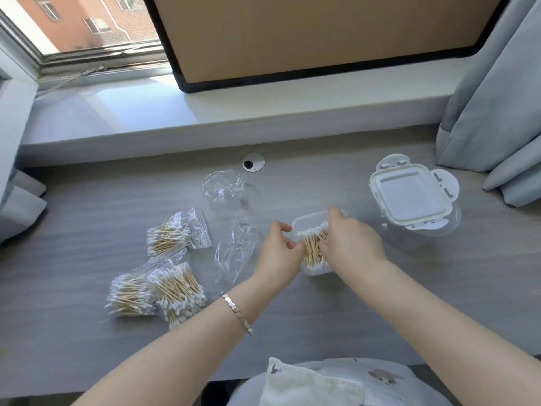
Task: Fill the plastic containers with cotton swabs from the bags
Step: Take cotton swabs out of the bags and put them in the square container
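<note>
Nearest, at the near edge of the worktop (380, 317), both forearms reach forward, and the left wrist carries a silver bracelet (237, 313). To the left of the arms two full bags of cotton swabs (131, 295) lie touching each other, and a third full bag (169, 237) lies just behind them with its sticks running about left to right.

In the middle of the worktop stands an open plastic container (317, 272). The cotton swabs (311, 250) inside it lie flat as one bundle. Their long axis goes from the near edge toward the far edge, leaning a little to the left, with white tips at both ends. The right grip (351, 241) comes from above, and its fingers are curled down around the right side of the bundle and grasp it. The left grip (279, 250) has curled fingers at the left side of the bundle; I cannot tell if it really pinches the swabs.

Just left of the container an empty clear bag (235, 250) lies crumpled, and a second empty bag (224, 186) lies farther back. Toward the far right corner stands a closed container with a white lid (409, 197).
</note>
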{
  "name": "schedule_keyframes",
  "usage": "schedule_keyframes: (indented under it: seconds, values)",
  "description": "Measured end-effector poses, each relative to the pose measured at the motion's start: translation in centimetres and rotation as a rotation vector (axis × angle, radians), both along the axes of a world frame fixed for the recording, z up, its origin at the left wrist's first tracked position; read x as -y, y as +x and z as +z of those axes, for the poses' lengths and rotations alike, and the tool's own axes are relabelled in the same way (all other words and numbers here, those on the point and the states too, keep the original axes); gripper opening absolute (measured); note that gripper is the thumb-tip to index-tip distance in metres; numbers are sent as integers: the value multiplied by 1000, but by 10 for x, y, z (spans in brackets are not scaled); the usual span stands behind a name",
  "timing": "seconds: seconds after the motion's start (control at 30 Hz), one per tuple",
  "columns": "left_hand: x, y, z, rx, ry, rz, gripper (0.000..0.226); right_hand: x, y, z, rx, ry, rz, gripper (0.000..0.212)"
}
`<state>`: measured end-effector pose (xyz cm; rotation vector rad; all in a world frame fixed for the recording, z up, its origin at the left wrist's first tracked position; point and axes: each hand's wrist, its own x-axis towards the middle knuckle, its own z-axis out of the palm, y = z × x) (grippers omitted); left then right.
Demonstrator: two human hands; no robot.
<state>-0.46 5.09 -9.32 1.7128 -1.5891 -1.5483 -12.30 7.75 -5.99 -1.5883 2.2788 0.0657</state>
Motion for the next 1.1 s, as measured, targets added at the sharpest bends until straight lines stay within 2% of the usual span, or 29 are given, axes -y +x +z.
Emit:
schedule_keyframes:
  seconds: [0.1, 0.27, 0.43, 0.53, 0.6, 0.7, 0.73, 0.77, 0.8, 0.87, 0.9, 0.93, 1.03, 1.1]
  values:
    - [1, 1, 1, -16, 19, -12, 26, -6, -7, 13, 4, -60, 78, 22]
    - [1, 2, 0, -25, 30, -31, 25, 5, -4, -5, 71, 157, 158, 22]
    - [-2, 1, 2, -72, 50, -13, 28, 16, -8, -16, 56, 150, 130, 21]
    - [1, 10, 7, -19, 39, -94, 24, 17, -9, -12, 64, 220, 178, 26]
    - [10, 28, 7, 163, -152, -178, 21, 15, -11, -6, 72, 224, 187, 32]
    - [31, 75, -2, 622, -799, -237, 25, 10, -12, 8, 113, 88, 180, 29]
    - [36, 93, -4, 774, -874, -215, 27, 8, -11, 14, 130, 35, 191, 26]
    - [42, 110, -5, 900, -841, -191, 28, 7, -9, 19, 150, -12, 216, 23]
    - [46, 125, -5, 1007, -711, -177, 28, 5, -7, 23, 177, -48, 244, 21]
    - [49, 152, -2, 1184, -331, -255, 31, 4, -2, 26, 250, -75, 306, 19]
    - [50, 161, -4, 1225, -228, -312, 31, 3, 1, 27, 278, -63, 340, 18]
    - [49, 168, -5, 1236, -192, -350, 30, 3, 5, 27, 293, -37, 376, 18]
    - [48, 167, 0, 1231, -303, -381, 27, 3, 14, 30, 329, 3, 449, 21]
    - [52, 163, 13, 1209, -290, -394, 24, 1, 16, 33, 357, -6, 461, 22]
